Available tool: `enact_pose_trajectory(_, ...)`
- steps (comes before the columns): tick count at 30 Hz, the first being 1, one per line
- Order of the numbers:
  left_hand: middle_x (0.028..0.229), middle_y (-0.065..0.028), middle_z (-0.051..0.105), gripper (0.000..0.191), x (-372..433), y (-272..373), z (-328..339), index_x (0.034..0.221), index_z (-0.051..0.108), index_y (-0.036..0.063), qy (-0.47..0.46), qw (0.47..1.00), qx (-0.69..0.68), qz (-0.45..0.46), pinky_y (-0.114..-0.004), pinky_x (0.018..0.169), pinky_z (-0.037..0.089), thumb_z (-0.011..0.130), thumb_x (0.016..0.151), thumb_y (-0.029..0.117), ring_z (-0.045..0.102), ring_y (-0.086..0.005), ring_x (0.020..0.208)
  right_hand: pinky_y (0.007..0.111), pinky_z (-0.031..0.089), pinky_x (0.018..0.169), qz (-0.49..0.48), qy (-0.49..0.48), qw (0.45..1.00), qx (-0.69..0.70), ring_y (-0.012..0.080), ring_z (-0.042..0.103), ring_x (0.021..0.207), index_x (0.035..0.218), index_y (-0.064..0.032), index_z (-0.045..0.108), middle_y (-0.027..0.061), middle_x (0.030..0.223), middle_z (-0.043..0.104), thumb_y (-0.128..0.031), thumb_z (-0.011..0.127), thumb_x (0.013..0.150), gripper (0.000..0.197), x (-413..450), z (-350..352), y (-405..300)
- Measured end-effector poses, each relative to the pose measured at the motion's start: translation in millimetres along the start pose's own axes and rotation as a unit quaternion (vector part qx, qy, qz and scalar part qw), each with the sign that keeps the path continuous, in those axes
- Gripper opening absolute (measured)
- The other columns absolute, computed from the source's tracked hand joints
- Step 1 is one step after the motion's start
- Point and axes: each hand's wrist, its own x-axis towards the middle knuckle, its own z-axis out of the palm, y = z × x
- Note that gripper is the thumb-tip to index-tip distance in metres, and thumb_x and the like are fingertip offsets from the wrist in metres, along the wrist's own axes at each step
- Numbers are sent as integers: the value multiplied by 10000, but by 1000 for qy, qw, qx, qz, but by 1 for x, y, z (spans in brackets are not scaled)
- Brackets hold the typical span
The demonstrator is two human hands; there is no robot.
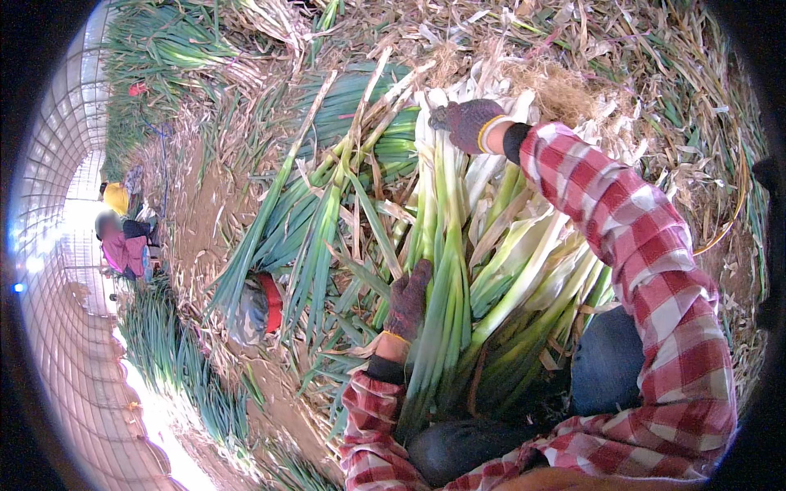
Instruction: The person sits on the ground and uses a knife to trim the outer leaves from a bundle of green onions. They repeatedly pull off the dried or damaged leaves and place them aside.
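Note:
Both hands wear dark knitted gloves. My left hand (408, 301) is at the left side of a bunch of long green onions (451, 245), holding it around the leafy part, with some fingers hidden behind the leaves. Farther up, my right hand (470, 126) grips the white stem ends of the same bunch, its fingertips partly hidden among the stalks. More onions with pale, peeling outer leaves (522, 282) lie just right of the bunch, between my knees. Stringy tan roots (556, 92) lie beyond my right hand.
Loose onions with dry leaves (331, 196) lie left of the bunch, near a red-rimmed object (270, 304). Dry leaf litter (614, 37) covers much of the soil. Tied onions (184, 43) lie at upper left; standing rows (178, 344) and people (126, 239) are farther off.

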Motion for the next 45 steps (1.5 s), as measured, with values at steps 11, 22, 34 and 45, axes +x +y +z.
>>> enact_pose_trajectory(11, 869, -228, 672, 375, -1, 67, -13, 1000, 628, 15, 151, 905, 288, 275, -444, 733, 498, 575, 973, 385, 645, -412, 811, 506, 509, 782, -15, -132, 989, 64, 433, 657, 858, 1294, 2, 490, 232, 879, 671, -318, 533, 927, 489, -81, -39, -8)
enact_pose_trajectory(22, 1493, -157, 384, 936, 207, 100, -136, 1467, 324, 99, 275, 671, 673, 145, -471, 1074, 397, 802, 713, 379, 384, -372, 1356, 476, 505, 769, -38, -73, 982, 169, 436, 640, 876, 1476, 9, 304, 263, 980, 645, -295, 601, 915, 704, -159, -20, -13)
enact_pose_trajectory(34, 1444, -174, 464, 828, 296, 133, -143, 1414, 397, 174, 181, 673, 700, 155, -477, 1004, 463, 782, 712, 382, 510, -398, 1269, 488, 495, 796, -7, -64, 977, 204, 441, 627, 896, 1482, -7, 314, 254, 974, 638, -278, 635, 883, 731, -155, -16, -11)
enact_pose_trajectory(45, 1266, -233, 572, 495, 250, 84, -142, 1285, 561, 56, 212, 669, 692, 170, -496, 1059, 406, 618, 842, 269, 493, -425, 1251, 497, 512, 761, 5, -117, 981, 155, 426, 646, 889, 1470, 11, 333, 273, 985, 653, -263, 629, 858, 733, -146, -16, -30)
